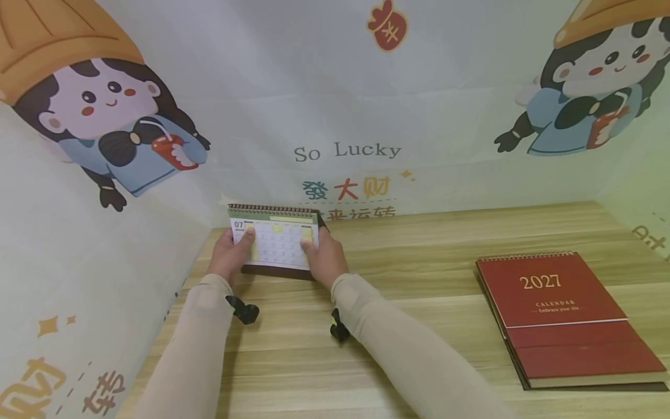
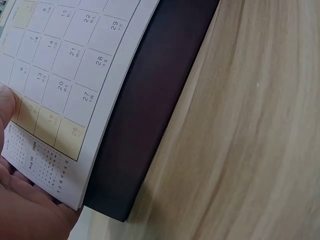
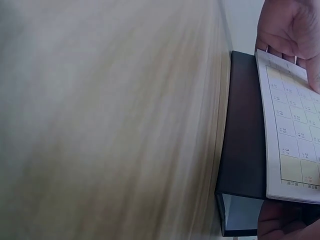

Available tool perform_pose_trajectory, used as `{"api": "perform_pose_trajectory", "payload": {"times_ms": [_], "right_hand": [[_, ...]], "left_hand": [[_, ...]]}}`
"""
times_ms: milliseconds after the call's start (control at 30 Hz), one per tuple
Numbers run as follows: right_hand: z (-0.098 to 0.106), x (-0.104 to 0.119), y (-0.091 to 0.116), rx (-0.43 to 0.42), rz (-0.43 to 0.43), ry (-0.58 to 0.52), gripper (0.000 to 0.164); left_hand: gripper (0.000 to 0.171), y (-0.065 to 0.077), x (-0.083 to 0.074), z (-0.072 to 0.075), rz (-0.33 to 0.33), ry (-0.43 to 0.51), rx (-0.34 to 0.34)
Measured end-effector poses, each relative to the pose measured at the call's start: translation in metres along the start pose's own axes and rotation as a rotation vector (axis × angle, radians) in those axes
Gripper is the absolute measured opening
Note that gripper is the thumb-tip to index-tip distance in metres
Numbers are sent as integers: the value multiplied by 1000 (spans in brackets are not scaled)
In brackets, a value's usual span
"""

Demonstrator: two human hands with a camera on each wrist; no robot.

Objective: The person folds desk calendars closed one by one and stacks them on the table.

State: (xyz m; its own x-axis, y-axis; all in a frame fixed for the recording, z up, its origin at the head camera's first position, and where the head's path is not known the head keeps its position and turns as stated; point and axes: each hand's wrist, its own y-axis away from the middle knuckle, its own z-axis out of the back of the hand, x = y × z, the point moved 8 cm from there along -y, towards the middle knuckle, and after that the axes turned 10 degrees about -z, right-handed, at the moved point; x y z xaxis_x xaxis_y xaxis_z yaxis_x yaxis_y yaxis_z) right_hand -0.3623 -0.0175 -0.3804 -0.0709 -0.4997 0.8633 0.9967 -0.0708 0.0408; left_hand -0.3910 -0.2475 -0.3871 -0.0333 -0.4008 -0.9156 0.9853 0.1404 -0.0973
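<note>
A small desk calendar [image 1: 280,247] stands at the back left of the table, its white page showing month 07 and its spiral binding on top. My left hand [image 1: 230,254] grips its left side, thumb on the page. On the opposite side my right hand [image 1: 330,257] holds the edge, thumb also on the front. The left wrist view shows the calendar's dark base strip [image 2: 145,110] below the white pages. In the right wrist view, the open end of the folded dark stand [image 3: 243,215] shows beside my right hand. Fingers behind the calendar are partly hidden.
A red 2027 calendar [image 1: 565,314] lies at the right of the wooden table [image 1: 419,250]. A printed white cloth [image 1: 251,105] hangs behind the table and along its sides. Black wrist mounts [image 1: 243,310] sit beneath both sleeves.
</note>
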Motion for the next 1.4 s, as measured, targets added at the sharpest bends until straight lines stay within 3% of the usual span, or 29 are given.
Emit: {"api": "perform_pose_trajectory", "payload": {"times_ms": [333,700,1033,1400], "right_hand": [[-2,1,5,-9,28,-19,37],[-4,1,6,-9,36,-27,40],[-5,1,11,-13,39,-2,41],[-7,0,13,-16,47,-20,36]], "left_hand": [[56,-2,4,-4,12,41,-45],[62,-5,6,-5,-48,56,-109],[61,-8,6,-8,-33,83,-53],[59,-12,8,-7,-38,73,-37]]}}
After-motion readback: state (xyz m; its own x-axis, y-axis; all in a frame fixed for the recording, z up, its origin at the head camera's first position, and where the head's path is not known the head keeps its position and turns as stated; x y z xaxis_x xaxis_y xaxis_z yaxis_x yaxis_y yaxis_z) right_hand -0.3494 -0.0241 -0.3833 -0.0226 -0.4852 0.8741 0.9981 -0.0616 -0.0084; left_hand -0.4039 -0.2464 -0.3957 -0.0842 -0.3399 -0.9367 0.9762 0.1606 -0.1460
